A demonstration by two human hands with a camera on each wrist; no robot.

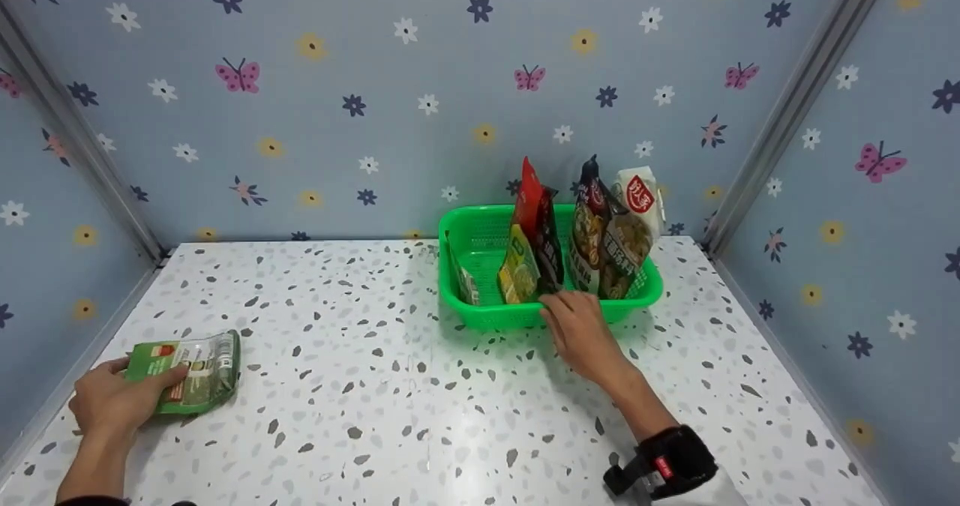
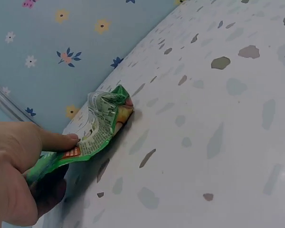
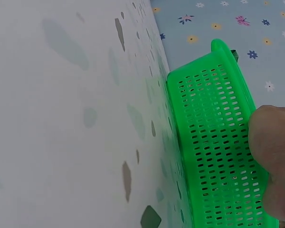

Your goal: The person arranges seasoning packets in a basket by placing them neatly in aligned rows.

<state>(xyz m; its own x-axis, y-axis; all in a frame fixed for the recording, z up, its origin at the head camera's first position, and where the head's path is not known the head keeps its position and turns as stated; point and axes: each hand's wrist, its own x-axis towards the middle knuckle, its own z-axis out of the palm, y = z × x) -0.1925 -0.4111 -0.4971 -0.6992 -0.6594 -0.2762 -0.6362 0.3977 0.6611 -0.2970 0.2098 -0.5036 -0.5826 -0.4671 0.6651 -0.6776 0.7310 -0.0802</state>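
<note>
At the left of the table, my left hand [image 1: 120,397] pinches a green food packet [image 1: 196,375], thumb on top and fingers beneath. In the left wrist view the crinkled packet [image 2: 97,128] tilts just over the tabletop, its far end near the surface. My right hand [image 1: 581,333] holds the front rim of a green plastic basket [image 1: 487,316], fingertips over the edge. The right wrist view shows the basket's slotted side [image 3: 213,142] with the hand [image 3: 275,156] at its rim; the fingertips are hidden there.
Inside the basket stand a yellow-green packet [image 1: 519,270], a red pouch [image 1: 527,199], dark pouches [image 1: 589,229] and a white-topped bag [image 1: 640,191]. A flat packet [image 1: 466,285] leans at its left wall. Patterned panels [image 1: 375,64] border the speckled table [image 1: 360,401].
</note>
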